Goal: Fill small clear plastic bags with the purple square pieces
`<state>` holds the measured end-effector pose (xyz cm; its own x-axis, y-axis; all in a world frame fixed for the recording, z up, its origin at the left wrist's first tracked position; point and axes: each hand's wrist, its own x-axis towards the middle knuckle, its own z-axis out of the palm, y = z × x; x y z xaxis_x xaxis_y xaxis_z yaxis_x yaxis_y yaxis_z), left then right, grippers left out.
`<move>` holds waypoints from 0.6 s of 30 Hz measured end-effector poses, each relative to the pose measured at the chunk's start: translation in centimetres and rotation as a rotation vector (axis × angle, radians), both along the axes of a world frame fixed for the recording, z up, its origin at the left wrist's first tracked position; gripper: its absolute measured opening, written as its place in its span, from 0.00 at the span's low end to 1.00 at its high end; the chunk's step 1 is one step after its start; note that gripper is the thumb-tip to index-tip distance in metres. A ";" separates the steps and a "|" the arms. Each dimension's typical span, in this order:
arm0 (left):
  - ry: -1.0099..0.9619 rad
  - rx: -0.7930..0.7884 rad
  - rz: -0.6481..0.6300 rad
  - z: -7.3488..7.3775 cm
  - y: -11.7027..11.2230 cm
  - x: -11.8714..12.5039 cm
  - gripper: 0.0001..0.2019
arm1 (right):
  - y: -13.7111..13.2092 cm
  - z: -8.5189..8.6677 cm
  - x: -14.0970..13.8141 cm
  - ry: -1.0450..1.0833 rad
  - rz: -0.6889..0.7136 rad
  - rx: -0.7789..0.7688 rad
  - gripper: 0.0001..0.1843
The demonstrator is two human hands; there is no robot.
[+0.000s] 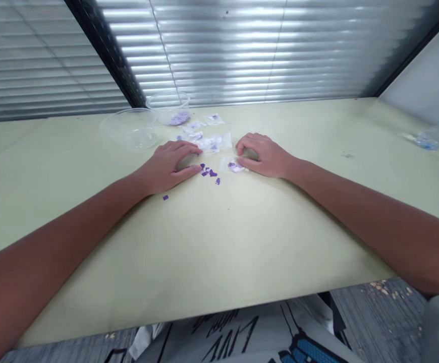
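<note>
My left hand (172, 164) rests on the pale green table (212, 242), fingers curled loosely with the tips beside several loose purple pieces (209, 173). My right hand (263, 154) lies opposite it, fingers curled down onto a small clear bag with purple pieces (233, 165). More small clear bags with purple pieces (208, 140) lie just beyond both hands. One stray purple piece (165, 197) sits near my left wrist.
Two clear plastic bowls stand at the back left: an empty one (130, 130) and one holding purple pieces (170, 108). Another clear container with blue bits (435, 137) is at the far right edge. Window blinds (242, 50) run behind the table.
</note>
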<state>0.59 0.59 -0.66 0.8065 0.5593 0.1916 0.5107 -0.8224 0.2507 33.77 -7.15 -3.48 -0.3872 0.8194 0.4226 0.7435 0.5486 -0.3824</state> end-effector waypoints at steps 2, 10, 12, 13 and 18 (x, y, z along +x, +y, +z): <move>-0.002 -0.003 0.002 0.0 0.0 0.0 0.25 | 0.0 0.0 0.0 -0.002 0.001 0.000 0.07; 0.001 0.006 0.000 -0.2 0.2 -0.1 0.25 | -0.1 0.1 0.0 0.003 -0.001 0.000 0.07; 0.001 0.007 0.000 -0.2 0.2 -0.1 0.25 | -0.1 0.1 0.0 0.000 0.001 0.001 0.07; 0.001 0.007 0.000 -0.1 0.2 -0.1 0.25 | -0.1 0.1 0.0 -0.001 0.001 0.001 0.07; -0.002 0.007 0.000 -0.1 0.1 0.0 0.25 | -0.1 0.1 -0.1 -0.005 -0.007 -0.008 0.07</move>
